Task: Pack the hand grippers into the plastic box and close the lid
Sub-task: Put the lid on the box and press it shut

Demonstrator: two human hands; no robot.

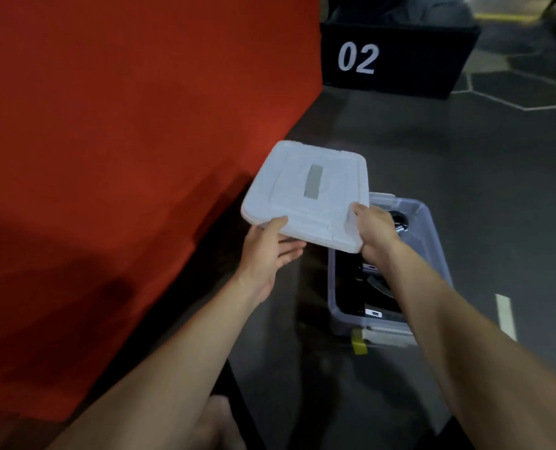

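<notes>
we hold the white lid [306, 193] in the air at the centre of the frame, tilted, its far edge over the red surface [108, 141] and its near right corner over the plastic box [432, 241]. our left hand [267, 251] grips the near left edge, thumb on top and fingers spread underneath. our right hand [374, 232] pinches the near right corner, thumb on top and the other fingers curled below the rim. a grey label sits on the middle of the lid.

the plastic box stands open on the grey floor [481, 164] at centre right, just below the lid and partly hidden by our right forearm. inside it we see the hand grippers [377, 287] as dark shapes with some metal parts; how many there are we cannot tell. a white latch and a small yellow piece [359, 344] show at the near end of the box.

in the upper right stands a black box marked "02" [396, 60].
</notes>
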